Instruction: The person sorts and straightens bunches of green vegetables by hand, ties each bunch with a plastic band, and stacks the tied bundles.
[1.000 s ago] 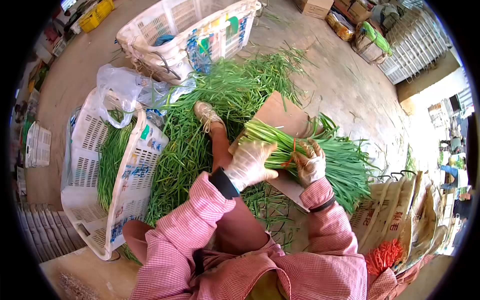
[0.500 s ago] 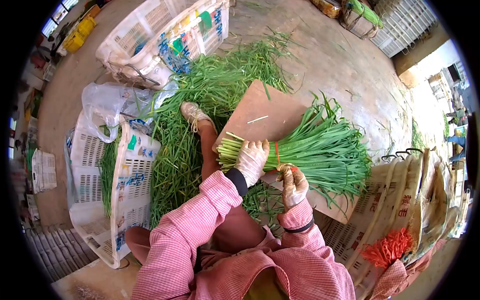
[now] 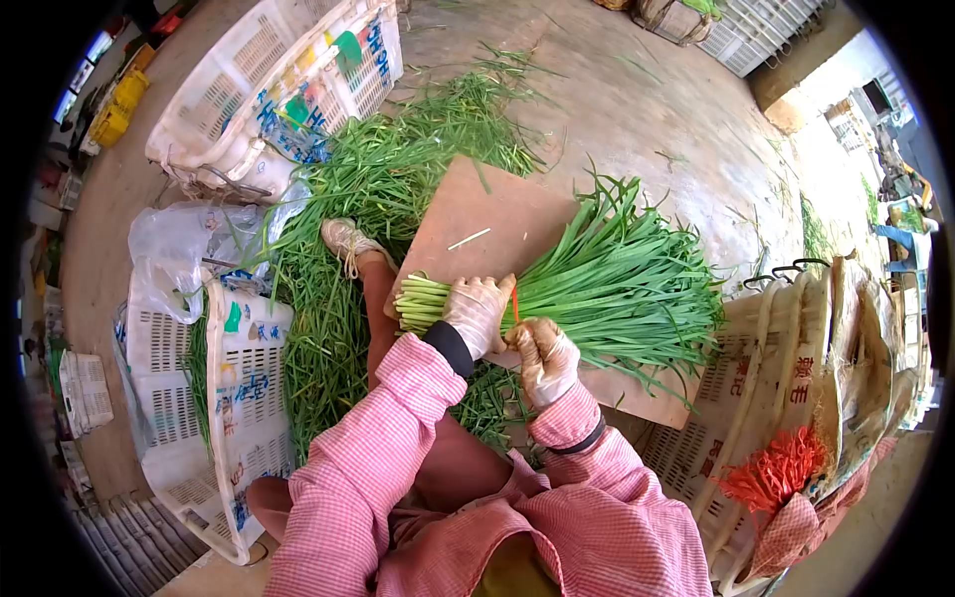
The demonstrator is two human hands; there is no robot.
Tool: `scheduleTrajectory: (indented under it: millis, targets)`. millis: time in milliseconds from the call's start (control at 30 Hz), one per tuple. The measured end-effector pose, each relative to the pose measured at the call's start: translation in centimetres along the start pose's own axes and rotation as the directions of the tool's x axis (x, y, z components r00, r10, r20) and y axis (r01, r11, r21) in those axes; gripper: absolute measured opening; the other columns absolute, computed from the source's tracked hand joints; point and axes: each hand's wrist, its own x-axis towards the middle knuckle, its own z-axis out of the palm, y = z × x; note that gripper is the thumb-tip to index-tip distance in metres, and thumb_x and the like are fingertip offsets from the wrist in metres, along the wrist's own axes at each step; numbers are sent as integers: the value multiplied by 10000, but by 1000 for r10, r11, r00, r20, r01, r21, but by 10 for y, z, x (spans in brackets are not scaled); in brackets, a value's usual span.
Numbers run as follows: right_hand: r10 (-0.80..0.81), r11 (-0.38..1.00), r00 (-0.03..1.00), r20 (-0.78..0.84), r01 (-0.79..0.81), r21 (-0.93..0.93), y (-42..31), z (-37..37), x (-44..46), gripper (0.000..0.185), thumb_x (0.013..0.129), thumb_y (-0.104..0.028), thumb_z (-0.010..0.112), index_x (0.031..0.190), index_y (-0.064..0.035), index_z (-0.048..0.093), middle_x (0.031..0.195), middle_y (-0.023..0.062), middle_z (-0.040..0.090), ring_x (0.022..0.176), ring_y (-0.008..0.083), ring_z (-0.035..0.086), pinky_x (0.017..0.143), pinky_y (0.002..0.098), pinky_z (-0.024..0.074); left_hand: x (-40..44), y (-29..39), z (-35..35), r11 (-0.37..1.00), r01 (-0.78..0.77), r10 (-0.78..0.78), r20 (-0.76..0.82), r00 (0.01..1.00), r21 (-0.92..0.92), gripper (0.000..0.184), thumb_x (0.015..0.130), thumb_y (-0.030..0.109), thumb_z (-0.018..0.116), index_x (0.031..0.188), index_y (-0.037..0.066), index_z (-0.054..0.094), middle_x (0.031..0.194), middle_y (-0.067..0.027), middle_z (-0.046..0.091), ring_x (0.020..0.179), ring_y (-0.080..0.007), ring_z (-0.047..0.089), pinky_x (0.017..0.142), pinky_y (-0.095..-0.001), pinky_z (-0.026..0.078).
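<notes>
A thick bunch of garlic chives [image 3: 622, 284] lies across a brown board [image 3: 492, 214], pale stem ends pointing left and green leaves fanning right. My left hand [image 3: 477, 313], in a thin whitish glove, is wrapped over the bunch near its stem ends. Just right of it, an orange-red tie [image 3: 515, 304] runs round the bunch. At the near side of the bunch, my right hand [image 3: 544, 363], gloved too, has its fingers closed in a pinch where the tie comes down. The tie's end is hidden by those fingers.
Loose green leaves [image 3: 333, 368] cover the floor to the left and ahead. White plastic crates [image 3: 254, 398] stand left, another crate [image 3: 343, 75] beyond. At right, a crate [image 3: 766, 368] carries a bundle of red ties [image 3: 776, 473]. A person [image 3: 903, 234] is far right.
The view has shifted, so most of the scene sits farther left. My right hand has turned slightly and come closer to my left hand, still pinching the tie.
</notes>
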Motion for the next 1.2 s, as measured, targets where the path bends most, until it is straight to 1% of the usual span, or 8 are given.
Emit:
scheduleTrajectory:
  millis: [133, 233, 567, 633, 700, 833, 1067, 1200]
  targets:
    - [392, 865, 920, -2, -368, 340, 37, 18, 131, 164, 837, -133, 520, 742, -16, 585, 576, 21, 538, 462, 65, 415, 430, 211, 331, -4, 11, 5, 996, 71, -69, -53, 996, 54, 706, 564, 388, 721, 1158, 116, 454, 960, -38, 557, 918, -183, 538, 793, -318, 397]
    - [835, 514, 531, 146, -846, 140, 90, 48, 202, 182, 822, -159, 546, 897, 3, 579, 675, 61, 604, 528, 130, 535, 471, 250, 399, -1, 5, 9, 995, 90, -84, -119, 989, 47, 674, 580, 350, 720, 1166, 133, 465, 941, -26, 559, 897, -172, 539, 758, -317, 395]
    - [162, 986, 980, -115, -164, -11, 11, -94, 117, 393, 859, -140, 515, 1202, 28, 419, 1140, 150, 521, 1032, 207, 507, 864, 294, 411, -10, -15, -33, 927, 90, -32, 162, 986, -364, 814, 481, 375, 756, 1174, 74, 454, 903, -127, 614, 848, -253, 594, 751, -343, 448]
    - [13, 998, 983, -183, -23, -51, -5, -104, 46, 299, 874, -97, 485, 1146, 26, 468, 1014, 100, 571, 928, 169, 536, 830, 268, 423, -21, -28, -31, 785, 88, 19, 166, 986, -613, 814, 446, 341, 787, 1127, 30, 469, 875, -152, 622, 829, -271, 601, 722, -354, 465]
    - [473, 818, 881, 4, -440, 371, -28, -84, -22, 459, 816, -144, 596, 1214, 0, 418, 1140, 167, 514, 1034, 238, 507, 885, 321, 415, -37, -39, -16, 598, 105, -23, 114, 993, -795, 787, 451, 260, 816, 1111, 7, 471, 868, -133, 622, 791, -219, 608, 700, -324, 477]
    - [456, 390, 682, 572, -731, 560, -33, -23, -69, 972, 668, -290, 748, 1350, 5, 121, 1284, 200, 375, 1157, 272, 401, 948, 341, 335, -124, -44, -53, -272, 241, 118, 217, 969, -931, 658, 549, 97, 791, 1116, -5, 473, 906, -78, 604, 759, -146, 590, 679, -281, 486]
    - [-297, 955, 953, -53, 296, -23, -169, 20, -26, 445, 718, -213, 684, 1099, -71, 504, 862, 84, 554, 735, 184, 540, 658, 292, 461, -255, -36, -43, -110, -284, -572, -174, 802, -952, 647, 561, 82, 800, 1112, 17, 467, 995, -51, 581, 896, -140, 546, 812, -280, 445]
    - [-398, 826, 807, 436, 522, -212, -214, 101, -45, 268, 717, -237, 677, 871, -39, 582, 733, 86, 558, 623, 187, 561, 547, 279, 450, -294, -45, 16, 16, -197, -830, -123, 544, -980, 534, 672, 89, 692, 1139, 28, 440, 1088, -84, 544, 958, -161, 522, 832, -291, 432]
